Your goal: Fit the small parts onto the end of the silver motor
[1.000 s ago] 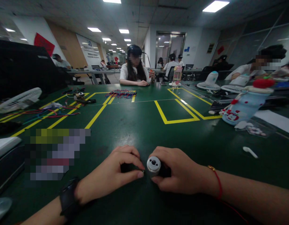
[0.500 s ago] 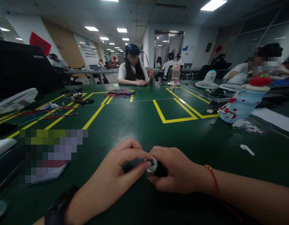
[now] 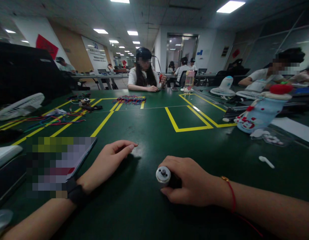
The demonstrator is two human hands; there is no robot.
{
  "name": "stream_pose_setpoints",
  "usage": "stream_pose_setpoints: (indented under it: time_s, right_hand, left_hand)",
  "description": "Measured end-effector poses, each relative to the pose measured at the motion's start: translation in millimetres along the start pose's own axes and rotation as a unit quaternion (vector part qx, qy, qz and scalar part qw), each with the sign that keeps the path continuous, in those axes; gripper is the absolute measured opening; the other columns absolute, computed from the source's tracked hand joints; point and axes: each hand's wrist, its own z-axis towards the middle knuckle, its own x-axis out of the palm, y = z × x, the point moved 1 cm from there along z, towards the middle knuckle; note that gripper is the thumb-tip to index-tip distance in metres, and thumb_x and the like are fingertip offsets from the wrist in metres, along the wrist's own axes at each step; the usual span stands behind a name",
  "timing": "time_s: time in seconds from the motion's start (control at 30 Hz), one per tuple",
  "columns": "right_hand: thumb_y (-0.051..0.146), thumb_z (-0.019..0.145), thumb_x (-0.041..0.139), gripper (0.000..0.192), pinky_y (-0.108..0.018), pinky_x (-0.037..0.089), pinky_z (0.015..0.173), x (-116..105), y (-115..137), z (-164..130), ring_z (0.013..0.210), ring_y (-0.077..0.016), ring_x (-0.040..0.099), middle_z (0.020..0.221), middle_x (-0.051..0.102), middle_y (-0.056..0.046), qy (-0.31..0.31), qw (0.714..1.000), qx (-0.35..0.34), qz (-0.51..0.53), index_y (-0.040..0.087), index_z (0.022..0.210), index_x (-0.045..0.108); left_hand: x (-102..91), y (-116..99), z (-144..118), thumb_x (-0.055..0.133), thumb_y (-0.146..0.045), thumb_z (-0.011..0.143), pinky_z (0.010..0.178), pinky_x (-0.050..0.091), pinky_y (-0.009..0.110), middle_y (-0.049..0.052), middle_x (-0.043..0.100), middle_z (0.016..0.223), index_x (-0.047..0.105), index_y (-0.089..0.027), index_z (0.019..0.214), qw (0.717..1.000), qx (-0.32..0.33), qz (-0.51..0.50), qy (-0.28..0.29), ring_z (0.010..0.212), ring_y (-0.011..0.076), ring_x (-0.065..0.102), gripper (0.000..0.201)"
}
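Note:
My right hand [image 3: 192, 183] grips a small cylinder [image 3: 163, 174] with a silver round end and a dark body, lying sideways on the green table [image 3: 149, 133]. A small stub sticks out of the middle of the silver end. A red string circles my right wrist. My left hand [image 3: 108, 160] rests on the table to the left of the cylinder, fingers loosely stretched forward and apart from it, holding nothing. A black watch sits on my left wrist.
A flat tablet-like object [image 3: 79, 156] lies just left of my left hand. Coloured wires [image 3: 51, 120] and a white fan [image 3: 19, 106] sit at far left. A snowman-patterned bottle [image 3: 259, 111], a clear bag and a white earbud [image 3: 266, 162] lie right. People sit across the table.
My left hand has left the cylinder's silver end and moved up and to the left, onto the table. The right hand keeps its grip in the same place.

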Motion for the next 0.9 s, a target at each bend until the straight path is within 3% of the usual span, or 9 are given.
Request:
stream_pose_setpoints:
  time_s: [0.23, 0.4, 0.63, 0.8, 0.9]
  right_hand:
    - [0.029, 0.073, 0.065, 0.029, -0.026, 0.040, 0.065, -0.2, 0.4, -0.3, 0.076, -0.0154, 0.053, 0.093, 0.061, -0.003, -0.005, 1.000, 0.000, 0.002, 0.018, 0.099, 0.058]
    - [0.028, 0.073, 0.065, 0.029, -0.026, 0.039, 0.065, 0.1, 1.5, -1.2, 0.075, -0.0151, 0.052, 0.092, 0.061, -0.003, -0.009, 1.000, -0.001, -0.001, 0.018, 0.099, 0.058]
    - [0.029, 0.073, 0.065, 0.028, -0.025, 0.038, 0.062, 0.9, 0.5, -0.6, 0.072, -0.0141, 0.051, 0.091, 0.060, -0.003, -0.012, 1.000, -0.004, -0.007, 0.018, 0.097, 0.057]
    - [0.031, 0.074, 0.063, 0.022, -0.024, 0.033, 0.057, 4.7, -2.7, 0.0, 0.067, -0.0123, 0.048, 0.084, 0.057, -0.001, -0.024, 0.999, -0.016, -0.021, 0.018, 0.091, 0.055]
    - [0.032, 0.074, 0.064, 0.023, -0.024, 0.033, 0.057, 4.5, -3.0, -0.1, 0.067, -0.0119, 0.048, 0.084, 0.057, 0.000, -0.025, 0.999, -0.017, -0.021, 0.019, 0.090, 0.054]
  left_hand:
    - [2.4, 2.4, -2.1, 0.051, -0.044, 0.090, 0.070, 0.049, 0.030, 0.002, 0.071, 0.091, 0.068, -0.023, 0.100, 0.999, 0.036, 0.027, 0.023, 0.084, 0.0214, 0.064, 0.029]
    - [7.2, -6.1, -5.3, 0.050, -0.035, 0.092, 0.081, 0.049, 0.034, 0.003, 0.068, 0.098, 0.068, -0.023, 0.095, 0.990, 0.117, 0.057, 0.055, 0.092, 0.0215, 0.061, 0.022]
    - [19.6, -37.8, -27.8, 0.054, -0.032, 0.091, 0.069, 0.047, 0.029, 0.002, 0.061, 0.094, 0.062, -0.026, 0.111, 0.979, 0.179, 0.063, 0.067, 0.081, 0.0178, 0.057, 0.022]
    - [29.5, -55.5, -38.1, 0.058, -0.026, 0.090, 0.064, 0.043, 0.025, 0.000, 0.057, 0.085, 0.069, -0.029, 0.099, 0.971, 0.221, 0.030, 0.082, 0.077, 0.0152, 0.055, 0.014]
    - [25.1, -55.5, -36.8, 0.059, -0.026, 0.090, 0.062, 0.042, 0.024, -0.002, 0.054, 0.080, 0.071, -0.030, 0.095, 0.977, 0.208, -0.002, 0.054, 0.073, 0.0135, 0.054, 0.013]
